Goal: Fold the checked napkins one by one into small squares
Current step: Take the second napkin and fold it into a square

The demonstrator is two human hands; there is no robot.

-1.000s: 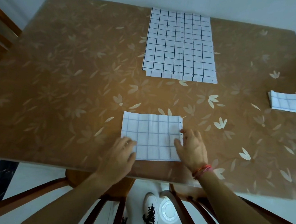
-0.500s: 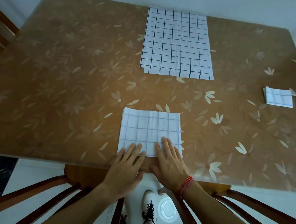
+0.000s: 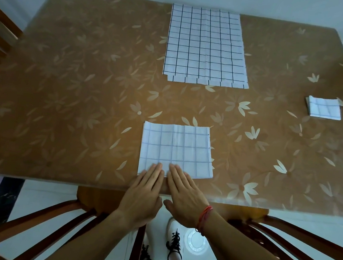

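Drawn together over the last second: left hand (image 3: 145, 192) in from the near left corner, right hand (image 3: 183, 194) down off the right edge; both now side by side at the near edge of the half-folded napkin (image 3: 177, 149); fingers closed up rather than fanned as half a second back, straight and flat; fingertips alone pressing the cloth, palms over the table (image 3: 64, 98) rim; nothing pinched.

Napkin directly ahead of the hands, close to the table's near edge; long axis left to right, parallel to that edge; squared to the table, near right corner sagging slightly lower; a vertical crease near the middle. Fingertips a little left of centre, so left corner close to the left hand, right corner farther from the right hand.

Probably smoothing the last fold; next fold likely across the long axis, one short side over the other, so a reach out to a short edge needed first.

Unfolded stack (image 3: 206, 43) well beyond, at the far edge; finished square (image 3: 324, 108) far right.
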